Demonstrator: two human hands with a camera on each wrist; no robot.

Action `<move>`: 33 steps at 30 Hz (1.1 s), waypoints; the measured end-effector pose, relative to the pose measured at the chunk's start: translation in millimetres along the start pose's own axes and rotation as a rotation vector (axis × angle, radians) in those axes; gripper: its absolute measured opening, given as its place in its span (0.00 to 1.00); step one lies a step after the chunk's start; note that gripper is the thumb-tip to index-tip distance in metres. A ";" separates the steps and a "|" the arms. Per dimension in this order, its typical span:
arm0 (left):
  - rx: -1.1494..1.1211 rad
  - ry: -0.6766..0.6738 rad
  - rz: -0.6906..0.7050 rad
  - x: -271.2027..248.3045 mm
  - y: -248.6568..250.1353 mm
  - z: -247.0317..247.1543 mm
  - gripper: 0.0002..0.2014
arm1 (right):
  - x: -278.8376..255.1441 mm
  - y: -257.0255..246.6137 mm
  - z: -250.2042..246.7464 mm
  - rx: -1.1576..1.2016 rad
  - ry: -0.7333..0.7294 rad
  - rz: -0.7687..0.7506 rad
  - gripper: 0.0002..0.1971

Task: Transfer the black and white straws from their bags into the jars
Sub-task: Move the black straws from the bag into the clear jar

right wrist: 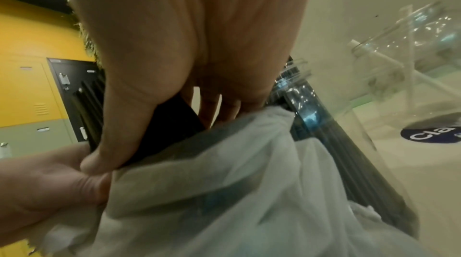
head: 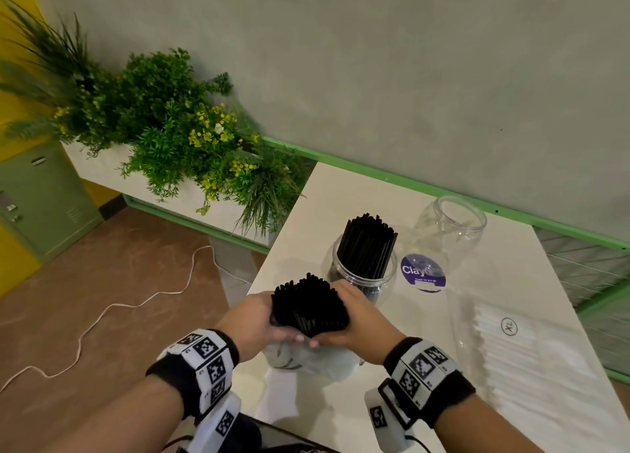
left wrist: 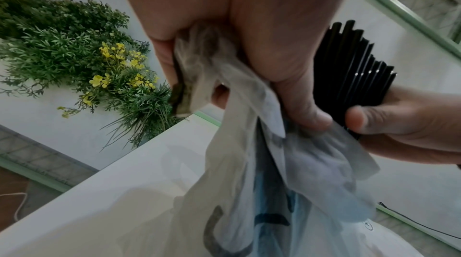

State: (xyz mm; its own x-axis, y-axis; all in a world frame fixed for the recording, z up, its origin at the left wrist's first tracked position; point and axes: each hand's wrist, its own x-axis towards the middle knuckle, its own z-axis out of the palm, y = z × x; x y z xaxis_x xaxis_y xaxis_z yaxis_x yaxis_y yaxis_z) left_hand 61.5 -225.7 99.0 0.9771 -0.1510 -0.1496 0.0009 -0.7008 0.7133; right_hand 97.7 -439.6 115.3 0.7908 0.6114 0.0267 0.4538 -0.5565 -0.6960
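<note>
A thick bundle of black straws (head: 308, 304) sticks up out of a white plastic bag (head: 306, 362) at the near table edge. My left hand (head: 262, 319) and right hand (head: 358, 316) grip the bundle from either side, thumbs nearly meeting in front. In the left wrist view my left hand (left wrist: 249, 54) also clutches the bag (left wrist: 249, 182) against the straws (left wrist: 354, 68). Just behind stands a clear jar (head: 363, 277) filled with black straws (head: 370, 244). An empty clear jar (head: 450, 227) sits further back right. White straws in a clear bag (head: 531, 350) lie at the right.
A purple round "Clay" label (head: 422, 272) shows at the empty jar's base. The white table (head: 341, 193) ends at a green-trimmed wall behind. Left of the table are a planter of green plants (head: 163, 125), a white cable (head: 136, 302) on the floor and green lockers (head: 41, 197).
</note>
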 end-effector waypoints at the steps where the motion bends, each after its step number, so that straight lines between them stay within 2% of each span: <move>1: 0.004 -0.005 -0.002 0.5 1.0 -1.1 0.16 | 1.7 0.0 -3.3 -0.001 -0.013 0.003 0.34; 8: -0.002 -0.014 -0.012 2.6 -3.0 -4.1 0.16 | 5.9 -4.5 -14.8 0.063 0.033 0.061 0.22; 12: -0.004 0.002 -0.041 5.4 -9.1 -4.9 0.27 | 1.8 -7.3 -15.2 0.210 0.128 0.118 0.18; 17: -0.004 -0.002 -0.039 6.2 -8.1 -5.8 0.21 | -1.6 -9.1 -19.1 0.342 0.151 0.142 0.12; 20: 0.019 0.006 -0.045 7.4 -8.4 -6.5 0.23 | -2.1 -12.4 -25.5 0.403 0.184 0.149 0.12; 23: 0.019 0.006 -0.052 8.7 -8.7 -6.5 0.23 | -2.4 -22.3 -33.3 0.442 0.278 0.128 0.11; 27: -0.003 0.001 -0.061 9.0 -7.9 -6.9 0.22 | -2.6 -35.8 -45.8 0.483 0.505 0.075 0.15; 30: -0.012 -0.016 -0.054 8.3 -5.8 -7.8 0.19 | 1.3 -47.2 -55.5 0.590 0.613 0.013 0.04; 33: -0.005 -0.020 -0.063 9.5 -6.2 -8.0 0.22 | 5.4 -55.4 -64.6 0.733 0.653 -0.015 0.10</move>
State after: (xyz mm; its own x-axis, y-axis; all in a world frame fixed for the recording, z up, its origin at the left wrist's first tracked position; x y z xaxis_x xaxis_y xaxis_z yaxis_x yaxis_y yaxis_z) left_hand 72.5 -217.2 98.6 0.9707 -0.1204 -0.2079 0.0636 -0.7057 0.7056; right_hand 103.4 -441.8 200.4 0.9590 0.0614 0.2768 0.2724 0.0710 -0.9596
